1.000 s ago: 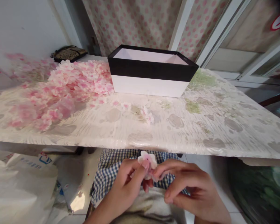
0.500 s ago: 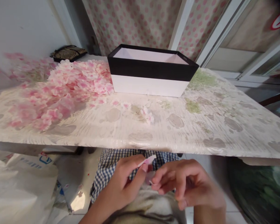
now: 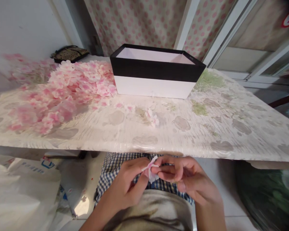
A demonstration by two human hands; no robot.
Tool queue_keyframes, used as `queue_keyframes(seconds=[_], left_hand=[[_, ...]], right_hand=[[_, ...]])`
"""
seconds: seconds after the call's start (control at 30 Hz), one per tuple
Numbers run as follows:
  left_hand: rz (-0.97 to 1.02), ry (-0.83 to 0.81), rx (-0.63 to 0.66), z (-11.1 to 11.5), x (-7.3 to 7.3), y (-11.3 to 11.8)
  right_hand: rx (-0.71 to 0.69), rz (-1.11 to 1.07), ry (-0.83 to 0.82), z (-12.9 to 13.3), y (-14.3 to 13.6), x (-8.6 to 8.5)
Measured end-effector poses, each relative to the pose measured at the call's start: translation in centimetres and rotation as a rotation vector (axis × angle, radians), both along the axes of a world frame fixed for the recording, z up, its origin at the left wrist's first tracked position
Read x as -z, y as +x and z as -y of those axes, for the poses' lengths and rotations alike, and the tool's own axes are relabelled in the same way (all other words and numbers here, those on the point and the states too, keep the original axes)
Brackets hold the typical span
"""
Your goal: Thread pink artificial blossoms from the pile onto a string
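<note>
Below the table's front edge, my left hand [image 3: 132,183] pinches a small pink and white petal flower [image 3: 150,166] between thumb and fingers. From the right, my right hand [image 3: 183,175] touches the same flower with its fingertips, its fingers curled and close to my left hand. Whatever else lies between the right fingers is too small to tell. A large heap of pink petals [image 3: 79,80] lies on the left of the table. One loose cluster of pale petals [image 3: 153,117] rests near the table's middle.
A black and white open box [image 3: 154,86] stands at the back of the patterned tablecloth [image 3: 144,141]. Green bits [image 3: 209,80] lie to its right. A dark patterned pouch [image 3: 69,54] is at the back left. A white bag [image 3: 14,192] sits below left.
My right hand has moved up and left, and its fingertips have come to the flower in my left hand. The petals in my left hand now stand spread at a different angle.
</note>
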State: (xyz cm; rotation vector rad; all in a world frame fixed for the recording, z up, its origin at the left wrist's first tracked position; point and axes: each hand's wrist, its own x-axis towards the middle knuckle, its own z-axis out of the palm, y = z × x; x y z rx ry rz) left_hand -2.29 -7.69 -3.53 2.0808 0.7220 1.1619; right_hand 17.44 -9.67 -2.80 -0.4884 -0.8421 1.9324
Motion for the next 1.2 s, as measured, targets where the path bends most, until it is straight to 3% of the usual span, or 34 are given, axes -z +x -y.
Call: queue_keyframes(seconds=[0.23, 0.47, 0.6, 0.7, 0.93, 1.2], left_hand=[[0.076, -0.051, -0.043, 0.2, 0.1, 0.5], [0.059, -0.08, -0.093, 0.8, 0.4, 0.5], [0.015, -0.191, -0.055, 1.4, 0.1, 0.3], [-0.036, -0.186, -0.095, 1.8, -0.3, 0.2], [-0.046, -0.182, 0.07, 1.5, -1.4, 0.5], [-0.117, -0.207, 0.078, 1.7, -1.4, 0.1]], right_hand=[[0.11, 0.002, -0.002, 0.7, -0.6, 0.0], [0.102, 0.109, 0.098, 1.3, -0.5, -0.4], [0.279, 0.318, 0.24, 1.9, -0.7, -1.1], [0.429, 0.556, 0.343, 2.2, -1.3, -1.8], [0.428, 0.581, 0.402, 1.7, -2.4, -1.5], [0.409, 0.618, 0.435, 1.6, -2.4, -1.3]])
